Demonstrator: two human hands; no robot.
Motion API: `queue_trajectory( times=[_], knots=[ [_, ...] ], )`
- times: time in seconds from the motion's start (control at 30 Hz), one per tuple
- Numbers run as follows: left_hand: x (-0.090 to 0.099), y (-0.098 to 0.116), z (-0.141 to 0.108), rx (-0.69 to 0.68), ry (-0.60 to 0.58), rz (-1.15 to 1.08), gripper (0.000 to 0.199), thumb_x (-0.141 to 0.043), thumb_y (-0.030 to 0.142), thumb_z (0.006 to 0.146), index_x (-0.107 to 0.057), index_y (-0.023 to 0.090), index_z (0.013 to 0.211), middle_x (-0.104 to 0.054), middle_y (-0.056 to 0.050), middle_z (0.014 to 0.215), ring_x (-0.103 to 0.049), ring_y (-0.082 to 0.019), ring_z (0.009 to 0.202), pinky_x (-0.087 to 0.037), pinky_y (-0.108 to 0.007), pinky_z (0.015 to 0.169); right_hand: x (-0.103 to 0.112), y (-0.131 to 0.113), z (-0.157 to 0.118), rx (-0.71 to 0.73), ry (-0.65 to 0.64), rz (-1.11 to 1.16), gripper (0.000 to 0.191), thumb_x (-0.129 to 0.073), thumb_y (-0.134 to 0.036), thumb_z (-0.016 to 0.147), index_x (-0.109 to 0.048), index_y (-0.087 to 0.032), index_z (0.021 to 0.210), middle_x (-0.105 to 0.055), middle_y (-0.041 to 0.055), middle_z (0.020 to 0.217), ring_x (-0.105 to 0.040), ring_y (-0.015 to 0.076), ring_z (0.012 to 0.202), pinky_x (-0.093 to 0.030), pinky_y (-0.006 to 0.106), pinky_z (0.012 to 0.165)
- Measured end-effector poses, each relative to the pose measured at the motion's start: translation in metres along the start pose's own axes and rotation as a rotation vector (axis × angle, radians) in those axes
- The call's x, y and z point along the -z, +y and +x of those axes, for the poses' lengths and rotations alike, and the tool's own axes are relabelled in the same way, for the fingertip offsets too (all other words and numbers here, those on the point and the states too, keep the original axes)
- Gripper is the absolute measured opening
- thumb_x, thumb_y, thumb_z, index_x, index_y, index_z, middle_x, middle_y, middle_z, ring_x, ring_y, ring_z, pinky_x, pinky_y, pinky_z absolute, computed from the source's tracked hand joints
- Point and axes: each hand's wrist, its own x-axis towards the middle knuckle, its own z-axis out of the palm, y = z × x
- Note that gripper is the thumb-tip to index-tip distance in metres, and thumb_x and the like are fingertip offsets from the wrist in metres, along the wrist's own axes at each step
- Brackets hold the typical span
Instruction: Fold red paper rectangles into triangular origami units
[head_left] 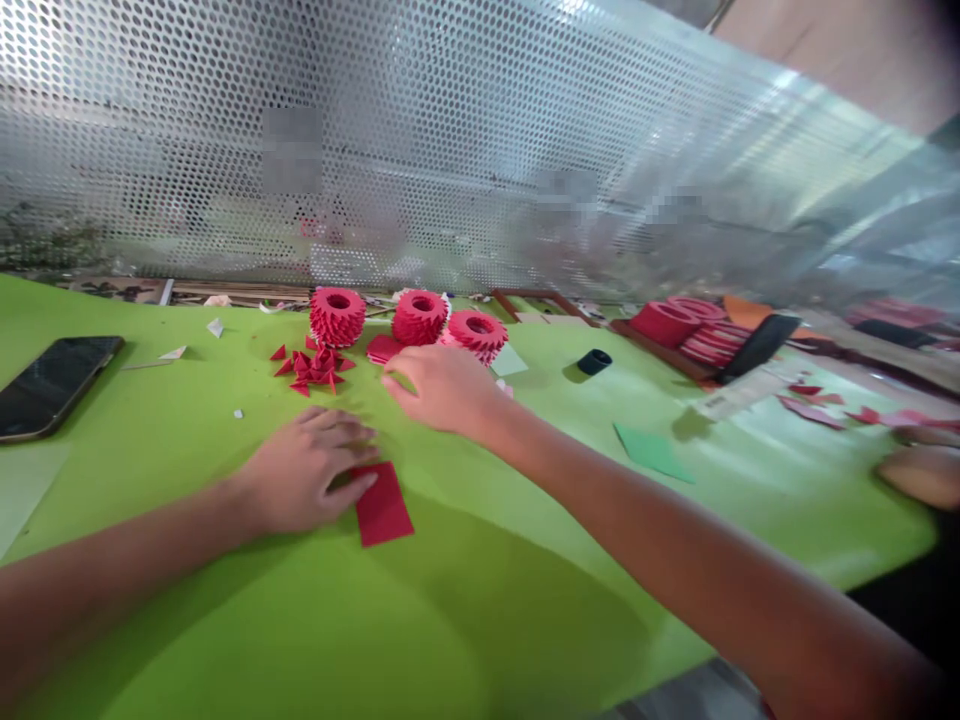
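Note:
A red rectangular piece of paper [385, 508] lies flat on the green tabletop. My left hand [311, 470] rests at its upper left edge, thumb on the paper and fingers loosely bent, apart from the thumb. Farther forward, my right hand [446, 388] reaches to a small stack of red paper [382, 348]; its thumb and forefinger are apart, and the other fingers are partly hidden. Just left of that stack is a pile of folded red paper triangles [315, 368]. Behind stand red ring-shaped folded-paper pieces, one at the left [337, 316], one in the middle [420, 316] and one at the right [478, 336].
A phone [56, 388] lies at the left. To the right are a dark short cylinder [595, 361], a green paper sheet [652, 452] and a brown tray [664, 358] with red rolls. Another person's hand [922, 468] shows at the right edge. A perforated metal screen [450, 120] stands behind.

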Motion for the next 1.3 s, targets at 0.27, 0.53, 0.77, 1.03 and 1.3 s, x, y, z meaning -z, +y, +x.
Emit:
queue_trajectory(
  times=[0.27, 0.53, 0.77, 1.03, 1.3],
  knots=[
    [0.008, -0.004, -0.001, -0.042, -0.07, -0.017, 0.034, -0.048, 0.019, 0.094, -0.066, 0.019, 0.123, -0.068, -0.01, 0.124, -0.065, -0.026, 0.107, -0.051, -0.047, 0.094, -0.031, -0.029, -0.044, 0.07, 0.208, 0.264, 0.028, -0.045, -0.034, 0.093, -0.072, -0.031, 0.086, -0.074, 0.0019, 0.082, -0.066, 0.0231, 0.075, -0.05, 0.038, 0.068],
    [0.015, 0.0, -0.002, -0.069, -0.193, -0.055, 0.044, -0.061, 0.042, 0.091, -0.064, 0.022, 0.13, -0.065, -0.008, 0.133, -0.06, -0.029, 0.118, -0.045, -0.05, 0.103, -0.025, 0.03, -0.04, -0.127, 0.397, 0.484, 0.028, -0.052, -0.036, 0.092, -0.069, -0.023, 0.075, -0.07, 0.0043, 0.073, -0.06, 0.0189, 0.064, -0.043, 0.032, 0.06],
    [0.009, -0.006, -0.003, 0.112, -0.124, 0.094, 0.045, -0.057, 0.044, 0.093, -0.062, 0.025, 0.133, -0.067, -0.011, 0.116, -0.062, -0.029, 0.099, -0.052, -0.049, 0.086, -0.027, 0.019, -0.044, -0.027, 0.373, 0.566, 0.026, -0.053, -0.035, 0.094, -0.069, -0.027, 0.075, -0.073, 0.003, 0.08, -0.063, 0.0209, 0.07, -0.045, 0.035, 0.065],
    [0.01, -0.004, 0.0, 0.148, -0.101, 0.127, 0.025, -0.062, 0.04, 0.09, -0.076, 0.027, 0.106, -0.069, -0.007, 0.115, -0.062, -0.028, 0.104, -0.049, -0.048, 0.091, -0.045, -0.016, -0.041, 0.195, 0.186, 0.567, 0.029, -0.059, -0.038, 0.094, -0.071, -0.014, 0.106, -0.074, 0.0089, 0.1, -0.066, 0.0221, 0.092, -0.049, 0.035, 0.082],
    [0.008, -0.003, -0.002, 0.102, 0.012, 0.167, 0.018, -0.061, 0.031, 0.091, -0.077, 0.023, 0.096, -0.073, -0.005, 0.097, -0.065, -0.024, 0.085, -0.049, -0.041, 0.078, -0.049, -0.018, -0.042, 0.279, 0.182, 0.559, 0.05, -0.069, -0.052, 0.084, -0.067, -0.014, 0.116, -0.067, 0.0125, 0.124, -0.061, 0.0274, 0.111, -0.046, 0.044, 0.098]
  ],
)
